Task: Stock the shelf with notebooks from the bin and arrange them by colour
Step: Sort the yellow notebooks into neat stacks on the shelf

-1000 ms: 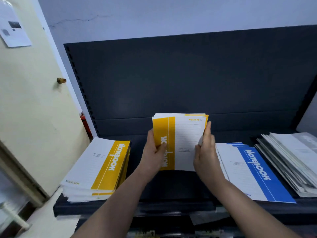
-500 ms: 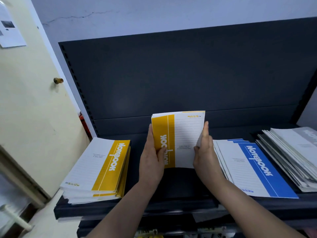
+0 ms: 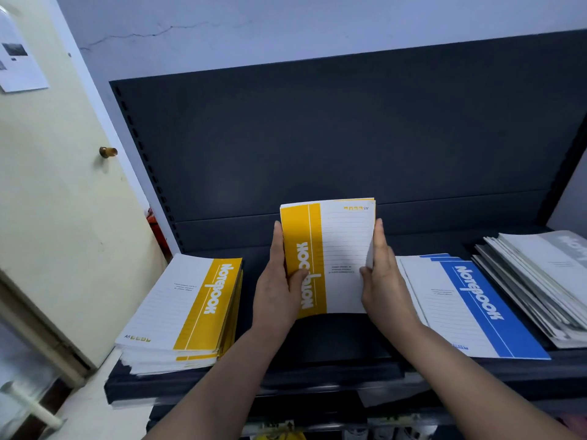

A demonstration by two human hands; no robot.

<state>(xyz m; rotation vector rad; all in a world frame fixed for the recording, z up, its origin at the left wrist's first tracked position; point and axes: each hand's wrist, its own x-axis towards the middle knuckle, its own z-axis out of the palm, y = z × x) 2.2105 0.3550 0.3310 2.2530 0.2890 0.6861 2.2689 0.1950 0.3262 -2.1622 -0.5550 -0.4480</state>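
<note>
Both hands hold a small bundle of yellow-and-white notebooks (image 3: 336,249) upright above the middle of the dark shelf (image 3: 333,350). My left hand (image 3: 281,284) grips its left, yellow edge with the thumb across the cover. My right hand (image 3: 382,274) clasps the right edge. A stack of yellow notebooks (image 3: 187,309) lies flat at the shelf's left end. To the right of my hands lies a thin stack of blue notebooks (image 3: 467,306), and beyond it a slumped pile of grey notebooks (image 3: 540,281). The bin is not in view.
The shelf's dark back panel (image 3: 349,138) rises behind the held bundle. A cream door (image 3: 47,201) with a small brass knob (image 3: 108,151) stands close on the left. Something red (image 3: 157,230) shows between door and shelf. Lower shelf clutter (image 3: 286,430) is below.
The loose, uneven bundle has been squared up between my hands, its top edges now aligned. It stays upright over the shelf's middle; the view has shifted slightly.
</note>
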